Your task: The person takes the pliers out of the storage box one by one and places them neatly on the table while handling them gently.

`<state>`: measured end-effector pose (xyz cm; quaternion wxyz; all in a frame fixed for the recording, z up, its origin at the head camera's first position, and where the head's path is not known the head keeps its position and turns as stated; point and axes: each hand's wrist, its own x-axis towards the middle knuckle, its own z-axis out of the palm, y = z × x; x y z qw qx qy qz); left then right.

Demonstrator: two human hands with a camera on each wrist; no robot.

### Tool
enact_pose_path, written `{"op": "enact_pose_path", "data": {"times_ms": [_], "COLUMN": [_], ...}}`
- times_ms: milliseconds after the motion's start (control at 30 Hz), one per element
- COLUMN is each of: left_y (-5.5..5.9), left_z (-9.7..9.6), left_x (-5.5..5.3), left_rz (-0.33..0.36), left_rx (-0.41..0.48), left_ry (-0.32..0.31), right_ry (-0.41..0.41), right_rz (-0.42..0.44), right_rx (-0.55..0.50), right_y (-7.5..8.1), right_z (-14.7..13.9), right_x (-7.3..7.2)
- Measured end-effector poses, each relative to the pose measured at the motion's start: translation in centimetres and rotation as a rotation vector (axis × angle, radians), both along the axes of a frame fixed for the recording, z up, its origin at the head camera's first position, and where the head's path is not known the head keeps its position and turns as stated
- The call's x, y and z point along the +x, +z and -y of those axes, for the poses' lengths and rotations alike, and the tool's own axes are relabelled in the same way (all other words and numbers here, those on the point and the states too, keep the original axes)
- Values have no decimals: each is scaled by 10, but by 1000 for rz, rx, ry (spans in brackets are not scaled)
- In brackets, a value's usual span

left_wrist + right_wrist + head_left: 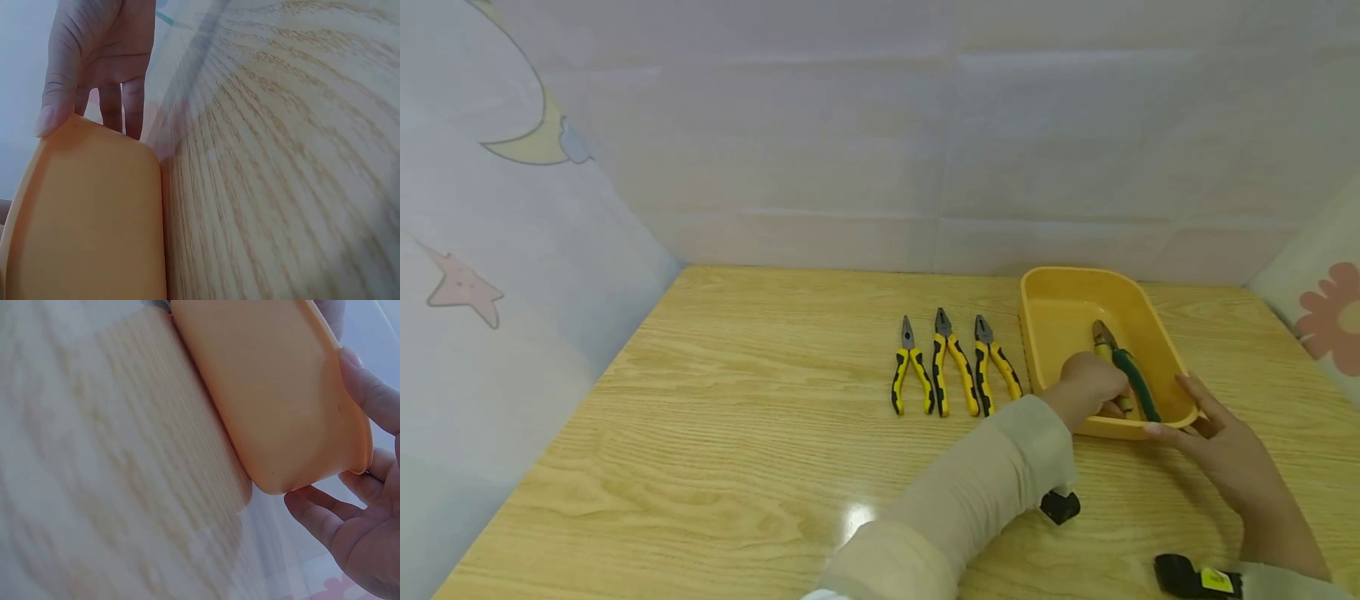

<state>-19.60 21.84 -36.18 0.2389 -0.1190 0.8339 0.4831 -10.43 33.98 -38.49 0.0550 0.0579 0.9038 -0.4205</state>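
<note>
My left hand (1093,383) reaches down into a yellow plastic bin (1060,308). Its curled fingers grip pliers (1138,385) with one green and one yellow handle, jaws pointing to the back. The left hand covers part of the yellow handle. At the bin's front right corner, my right hand (1232,454) holds the rim, thumb at the front and fingers along the outer side. In the right wrist view, that hand's thumb lies over the rim and its fingers touch the outer wall. The left wrist view shows the right hand (103,62) at the corner.
Left of the bin, three black-and-yellow pliers lie in a row: small long-nose pliers (912,367), middle pliers (951,362) and right pliers (992,362), the last partly behind the left arm. A draped wall stands behind the wooden table (737,375).
</note>
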Motion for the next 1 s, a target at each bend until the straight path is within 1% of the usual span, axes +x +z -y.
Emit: {"op": "enact_pose_path", "data": {"times_ms": [67,167,200,333,400,567,700,867,1000], "left_y": [0,-1,-1,-2,-2,1,5,10,14], "left_z": [1,2,3,4,4,5,9,17,22], "left_x": [-1,-1,-1,-3,-3,-3,-3,1,4], "left_rz": [9,10,11,-19,-26,-19,-48,-100,-127], "left_rx": [56,146,185,310,358,436,463,491,499], "left_ry": [41,72,93,140,160,197,215,203,181], "right_ry": [0,-5,-9,-18,-18,-11,-6,-10,-11], "right_rz": [0,-6,-7,-7,-8,-15,-18,-17,-19], "right_rx": [-2,1,-2,-15,-26,-30,-29,-21,13], "right_y": [0,0,0,-1,-1,0,1,1,1], "right_z": [0,0,0,0,0,0,2,3,2], "right_x": [0,0,0,0,-1,0,0,0,1]}}
